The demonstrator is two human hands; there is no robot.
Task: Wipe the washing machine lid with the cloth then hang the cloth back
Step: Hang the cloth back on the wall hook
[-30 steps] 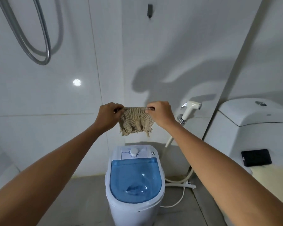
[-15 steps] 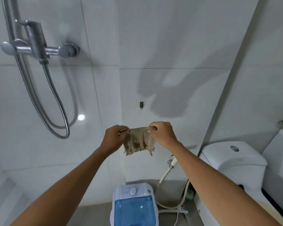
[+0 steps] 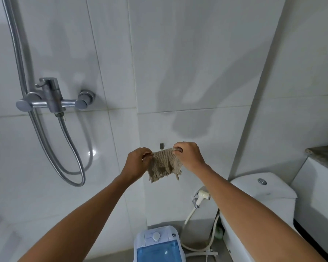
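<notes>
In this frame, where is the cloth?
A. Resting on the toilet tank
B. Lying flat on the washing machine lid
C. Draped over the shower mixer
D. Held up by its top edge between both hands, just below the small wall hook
D: the left hand and right hand stretch the cloth by its top edge, with the wall hook just above it.

Two bare arms, no sleeves. The left hand point(image 3: 135, 163) and right hand point(image 3: 189, 156) wear no rings or gloves.
</notes>
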